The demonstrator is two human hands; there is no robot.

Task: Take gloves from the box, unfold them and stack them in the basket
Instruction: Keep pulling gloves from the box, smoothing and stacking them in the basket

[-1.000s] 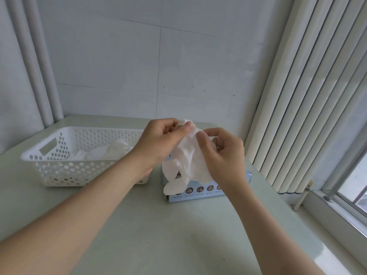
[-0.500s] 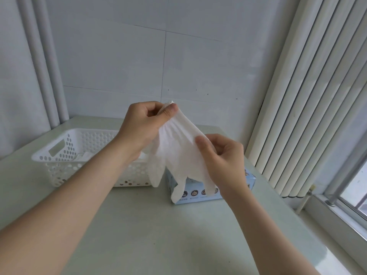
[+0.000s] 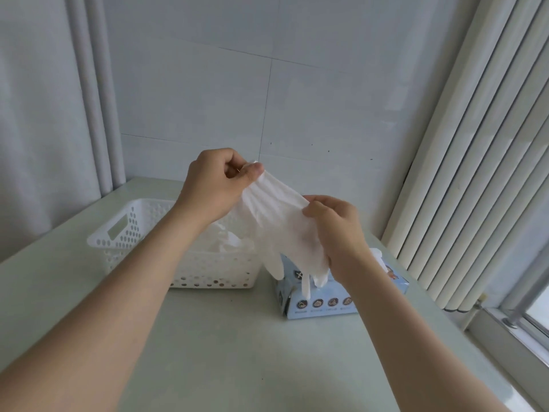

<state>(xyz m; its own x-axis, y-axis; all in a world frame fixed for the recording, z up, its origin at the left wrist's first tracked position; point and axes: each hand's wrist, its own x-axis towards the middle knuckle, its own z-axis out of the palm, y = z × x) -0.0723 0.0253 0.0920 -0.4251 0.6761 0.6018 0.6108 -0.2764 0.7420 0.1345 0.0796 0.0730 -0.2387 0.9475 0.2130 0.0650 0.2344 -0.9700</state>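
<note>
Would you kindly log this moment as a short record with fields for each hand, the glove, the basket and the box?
basket: white, perforated, holds loose gloves
box: blue, right of the basket
glove: spread out, fingers hanging before the box
left hand: pinches the cuff, raised
right hand: pinches the cuff's other side, lower

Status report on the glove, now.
Left hand and right hand pinch the glove, spread out, held up near the box. Nothing blocks the basket.
</note>
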